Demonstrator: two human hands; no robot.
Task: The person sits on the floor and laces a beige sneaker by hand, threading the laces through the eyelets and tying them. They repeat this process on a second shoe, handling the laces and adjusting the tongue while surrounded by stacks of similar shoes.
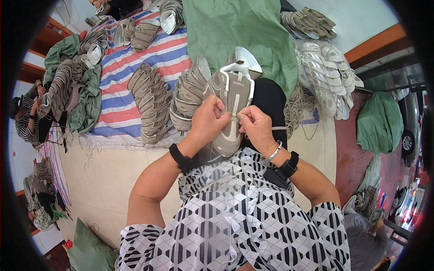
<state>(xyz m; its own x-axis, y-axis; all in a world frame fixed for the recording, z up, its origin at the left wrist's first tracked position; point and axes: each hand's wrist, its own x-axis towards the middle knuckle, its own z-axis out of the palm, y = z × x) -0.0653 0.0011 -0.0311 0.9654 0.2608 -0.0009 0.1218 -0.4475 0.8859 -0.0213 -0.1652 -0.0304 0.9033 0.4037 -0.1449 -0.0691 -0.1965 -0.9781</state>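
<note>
A grey-beige shoe upper (239,86) with a white collar and pale tongue rests across my lap, its toe toward me. Over its throat, my left hand (209,121) is closed, thumb and curled fingers pinching at a short pale shoelace (234,119). From the other side my right hand (258,128) pinches the same lace between thumb and fingertips. The fingers hide most of the lace. Just left of the shoe upper stands a stack of similar uppers (186,99).
Another stack of uppers (150,104) lies on the striped sheet (120,97). Beyond my knee is green cloth (235,27). To the right are a bundle of beige laces (296,110) and wrapped white-edged uppers (323,77). Other people sit at the far left and lower right.
</note>
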